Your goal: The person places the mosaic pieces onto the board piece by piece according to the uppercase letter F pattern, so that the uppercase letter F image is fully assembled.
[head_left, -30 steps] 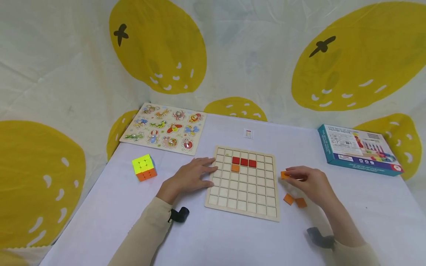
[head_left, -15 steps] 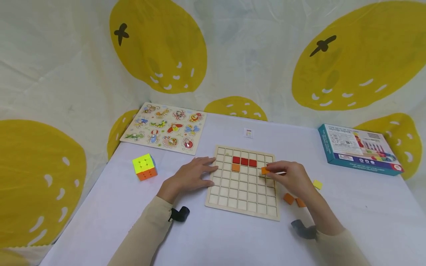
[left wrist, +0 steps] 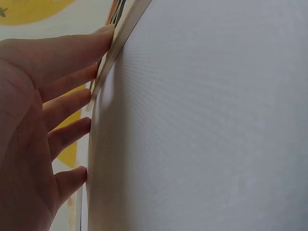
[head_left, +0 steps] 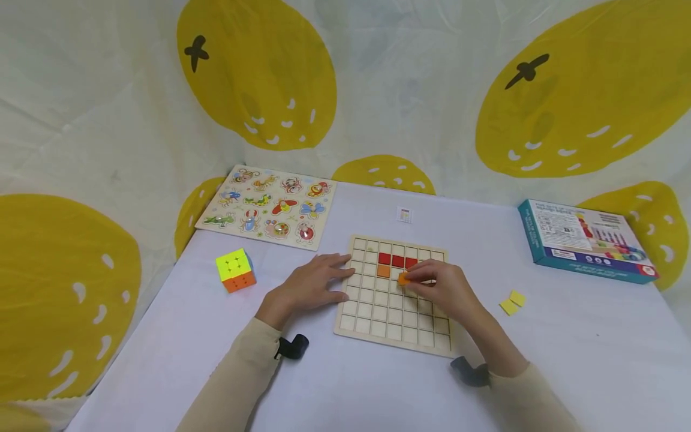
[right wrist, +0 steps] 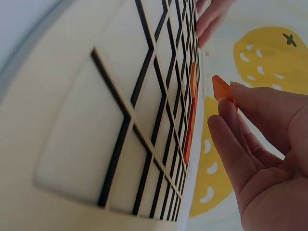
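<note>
A wooden grid board (head_left: 394,347) lies on the table between both hands. Three red square tiles (head_left: 397,261) form a row in its upper part, and one orange tile (head_left: 383,271) sits below the leftmost. My right hand (head_left: 444,289) is over the board, pinching another orange square tile (head_left: 402,279) between thumb and fingers; in the right wrist view that held tile (right wrist: 223,89) is tilted and apart from the board. My left hand (head_left: 309,282) touches the board's left edge with spread fingertips; the left wrist view shows its thumb (left wrist: 72,53) against the rim.
Two yellow tiles (head_left: 513,303) lie right of the right forearm. A puzzle cube (head_left: 236,270) stands at left, below an insect puzzle board (head_left: 267,207). A small printed card (head_left: 405,215) lies behind the grid board, and a teal toy box (head_left: 588,241) at back right.
My right hand has carried the orange tile leftward from beside the board to over its cells. Yellow tiles have come into view; two loose orange tiles are no longer visible. The left hand stays put.
</note>
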Tool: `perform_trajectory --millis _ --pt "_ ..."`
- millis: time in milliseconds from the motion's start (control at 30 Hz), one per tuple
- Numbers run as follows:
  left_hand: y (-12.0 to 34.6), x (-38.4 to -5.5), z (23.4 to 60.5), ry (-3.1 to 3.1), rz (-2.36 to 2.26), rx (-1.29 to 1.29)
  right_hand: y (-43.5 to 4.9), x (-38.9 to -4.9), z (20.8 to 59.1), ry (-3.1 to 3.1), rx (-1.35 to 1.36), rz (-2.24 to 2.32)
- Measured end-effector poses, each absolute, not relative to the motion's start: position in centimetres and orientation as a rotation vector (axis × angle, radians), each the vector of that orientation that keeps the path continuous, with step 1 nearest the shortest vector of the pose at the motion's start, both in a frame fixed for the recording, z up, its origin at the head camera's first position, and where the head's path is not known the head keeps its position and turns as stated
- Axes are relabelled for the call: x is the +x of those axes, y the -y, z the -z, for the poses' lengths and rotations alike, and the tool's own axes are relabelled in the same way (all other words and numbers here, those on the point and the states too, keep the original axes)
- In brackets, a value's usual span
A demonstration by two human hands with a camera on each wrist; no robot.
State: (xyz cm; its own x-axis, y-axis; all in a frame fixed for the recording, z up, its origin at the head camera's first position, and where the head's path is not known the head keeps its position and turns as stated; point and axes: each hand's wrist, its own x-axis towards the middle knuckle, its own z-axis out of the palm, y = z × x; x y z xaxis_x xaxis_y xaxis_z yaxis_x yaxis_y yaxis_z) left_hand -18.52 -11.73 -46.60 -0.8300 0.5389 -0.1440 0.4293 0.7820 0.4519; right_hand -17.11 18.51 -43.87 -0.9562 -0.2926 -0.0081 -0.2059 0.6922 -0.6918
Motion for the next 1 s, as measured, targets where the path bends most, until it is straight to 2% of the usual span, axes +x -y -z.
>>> perform_trajectory --millis 200,433,1000 --pt "11.7 -18.6 46.5 -2.706 -0.594 0.756 -17.0 -17.2 44.1 -2.738 -0.479 1.165" --pt "11.7 -18.6 46.5 -2.699 -0.602 0.747 -15.4 -17.4 44.6 -2.745 -0.43 1.117" --pt "11.7 -18.7 46.6 -2.7 -0.596 0.744 -14.1 -17.5 44.6 -2.861 -0.447 0.934"
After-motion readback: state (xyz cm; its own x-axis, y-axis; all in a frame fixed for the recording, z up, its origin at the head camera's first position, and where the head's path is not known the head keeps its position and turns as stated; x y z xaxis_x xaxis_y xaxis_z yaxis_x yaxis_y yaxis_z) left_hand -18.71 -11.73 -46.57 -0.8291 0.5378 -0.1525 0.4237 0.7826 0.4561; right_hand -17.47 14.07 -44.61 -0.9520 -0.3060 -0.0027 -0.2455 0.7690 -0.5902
